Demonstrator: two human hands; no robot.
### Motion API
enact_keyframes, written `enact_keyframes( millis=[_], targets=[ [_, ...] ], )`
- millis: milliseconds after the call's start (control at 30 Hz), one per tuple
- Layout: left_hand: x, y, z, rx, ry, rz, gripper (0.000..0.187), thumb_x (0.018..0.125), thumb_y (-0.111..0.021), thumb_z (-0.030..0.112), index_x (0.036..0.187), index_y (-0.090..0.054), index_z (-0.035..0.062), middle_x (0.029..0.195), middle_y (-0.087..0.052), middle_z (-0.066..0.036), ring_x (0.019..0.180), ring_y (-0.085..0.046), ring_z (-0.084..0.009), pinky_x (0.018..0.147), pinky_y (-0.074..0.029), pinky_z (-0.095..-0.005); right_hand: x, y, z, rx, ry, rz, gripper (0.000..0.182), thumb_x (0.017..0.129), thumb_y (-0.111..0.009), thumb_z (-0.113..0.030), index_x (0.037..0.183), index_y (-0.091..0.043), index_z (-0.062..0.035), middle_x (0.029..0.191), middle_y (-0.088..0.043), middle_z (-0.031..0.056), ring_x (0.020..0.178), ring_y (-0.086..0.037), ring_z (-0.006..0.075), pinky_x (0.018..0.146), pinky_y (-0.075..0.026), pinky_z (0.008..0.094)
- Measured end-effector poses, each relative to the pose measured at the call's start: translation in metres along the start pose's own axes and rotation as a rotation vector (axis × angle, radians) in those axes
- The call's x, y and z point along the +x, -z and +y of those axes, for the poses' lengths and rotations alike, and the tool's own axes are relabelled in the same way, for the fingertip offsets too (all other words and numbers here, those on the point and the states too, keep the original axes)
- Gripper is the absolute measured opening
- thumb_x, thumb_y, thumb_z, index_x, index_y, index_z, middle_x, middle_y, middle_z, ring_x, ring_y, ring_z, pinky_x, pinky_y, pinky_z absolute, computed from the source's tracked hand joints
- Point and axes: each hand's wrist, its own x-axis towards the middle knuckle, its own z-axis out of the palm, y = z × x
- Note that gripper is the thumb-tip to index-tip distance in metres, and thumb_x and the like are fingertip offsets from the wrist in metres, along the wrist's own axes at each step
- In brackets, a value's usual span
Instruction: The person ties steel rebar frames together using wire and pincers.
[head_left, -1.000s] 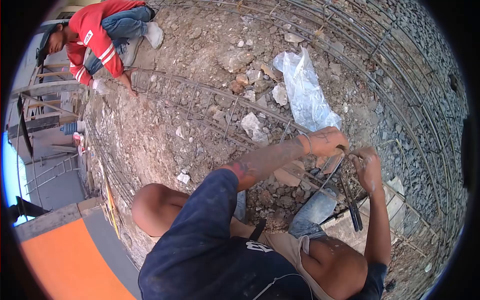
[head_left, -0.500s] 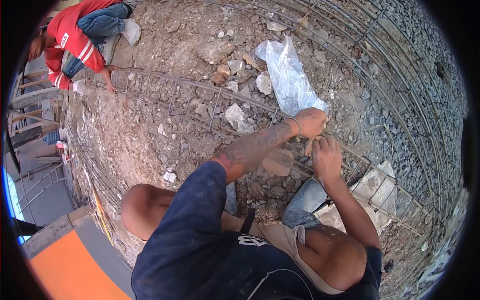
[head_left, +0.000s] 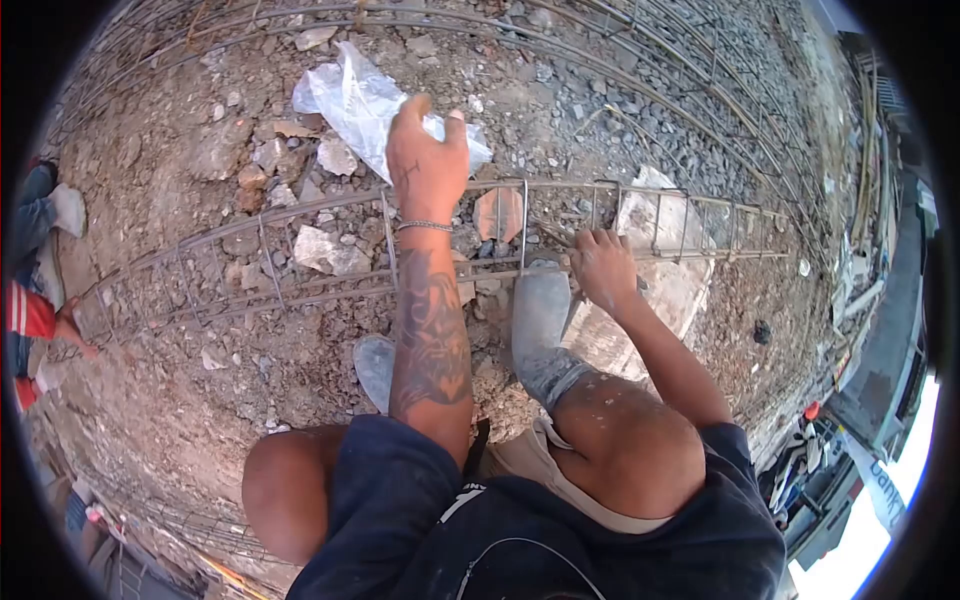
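Note:
My left hand (head_left: 428, 165) is open above the far bar of a long rebar cage (head_left: 524, 225), thumb and forefinger apart. Its fingertips overlap a crumpled clear plastic bag (head_left: 360, 105) lying on the rubble. Over the near bar of the cage, my right hand (head_left: 603, 268) has its fingers curled closed; I cannot tell what is inside them. Thin dark strands show just left of those fingers. A reddish piece of broken brick (head_left: 498, 214) lies under the cage between my hands. My grey boot (head_left: 540, 305) stands close to the near bar.
A person's hand (head_left: 72, 328) with a red sleeve is at the cage's left end. More rebar (head_left: 640, 55) runs along the far side, beside grey gravel. A pale slab (head_left: 640, 310) lies under and beside the cage at right. Stones (head_left: 328, 250) litter the dirt.
My hands were close together at the cage; now they are apart. The left has opened and is over the bag. My view has turned, bringing the cage level across it.

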Motion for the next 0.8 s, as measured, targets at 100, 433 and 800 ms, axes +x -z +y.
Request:
enact_keyframes(
  millis=[100, 433, 800],
  targets=[
    [-0.024, -0.041, -0.007, -0.031, 0.033, -0.443, 0.05, 0.082, -0.066, 0.036, 0.115, -0.058, -0.0011, 0.111, -0.063, -0.02, 0.104, -0.06, -0.0329, 0.096, -0.041, -0.04, 0.024, 0.012, -0.006, -0.169, -0.083, -0.235, 0.028, 0.086, -0.052, -0.028, 0.104, -0.059, -0.0073, 0.098, -0.064, 0.0153, 0.1, -0.058, 0.0276, 0.086, -0.04, 0.0439],
    [-0.039, -0.064, 0.002, 0.11, 0.047, -0.444, 0.045, 0.079, -0.066, 0.041, 0.111, -0.062, 0.0085, 0.103, -0.066, -0.013, 0.102, -0.059, -0.0294, 0.105, -0.022, -0.0492, -0.082, 0.182, 0.005, 0.172, -0.486, -0.287, 0.037, 0.098, -0.043, -0.036, 0.094, -0.052, -0.0007, 0.074, -0.06, 0.0098, 0.059, -0.06, 0.0219, 0.054, -0.048, 0.0362],
    [-0.052, -0.081, 0.061, -0.494, 0.194, -0.563, 0.038, 0.081, -0.068, 0.034, 0.099, -0.06, 0.0015, 0.09, -0.065, -0.017, 0.084, -0.063, -0.0329, 0.075, -0.048, -0.0397, -0.132, 0.207, 0.071, 0.928, -0.83, -0.189, 0.017, 0.088, -0.051, -0.005, 0.105, -0.047, -0.0009, 0.081, -0.057, 0.0077, 0.069, -0.065, 0.0193, 0.063, -0.055, 0.0303]
  ],
)
